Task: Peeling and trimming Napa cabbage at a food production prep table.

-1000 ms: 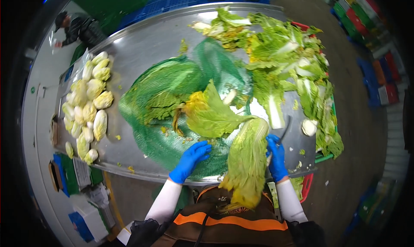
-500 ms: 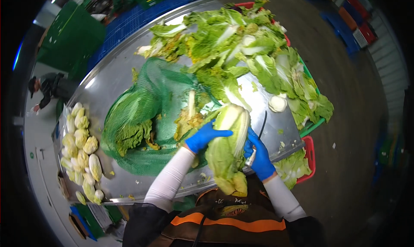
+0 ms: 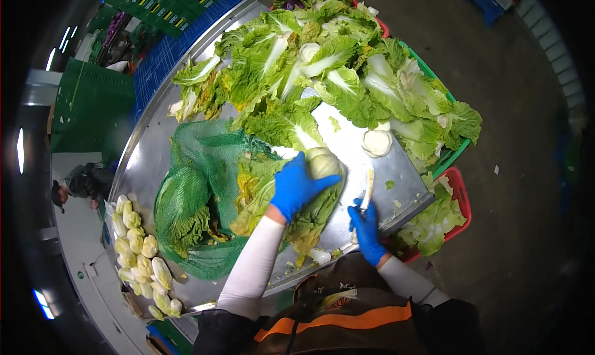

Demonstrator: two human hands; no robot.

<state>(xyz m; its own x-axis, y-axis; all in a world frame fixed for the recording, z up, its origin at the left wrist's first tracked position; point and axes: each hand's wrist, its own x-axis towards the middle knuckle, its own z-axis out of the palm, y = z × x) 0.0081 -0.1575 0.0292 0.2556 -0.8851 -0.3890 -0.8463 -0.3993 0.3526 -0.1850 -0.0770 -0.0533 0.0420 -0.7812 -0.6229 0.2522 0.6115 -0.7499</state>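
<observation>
My left hand [image 3: 296,189], in a blue glove, grips a napa cabbage [image 3: 319,211] from above and from its left side. The thumb reaches across it, just below the pale stem end. The cabbage lies on the metal table, its leafy end toward me. In my right hand [image 3: 368,234], also gloved in blue, a knife is held with its narrow blade [image 3: 370,184] pointing away from me, apart from the cabbage. Left of my left hand lies a green mesh bag [image 3: 214,147] with another leafy cabbage [image 3: 186,200] inside.
Loose outer leaves [image 3: 285,63] heap at the table's far side. A cut stem end [image 3: 377,143] lies near the right edge. Trimmed cabbages [image 3: 139,256] stand grouped at left. Beyond the right edge are a green crate [image 3: 447,158] and a red crate [image 3: 463,200]. A person [image 3: 83,184] is far left.
The cabbage has gone from upright between both hands down onto the table, its stem end away from me. My right hand has drawn off it with the knife. The view has shifted.
</observation>
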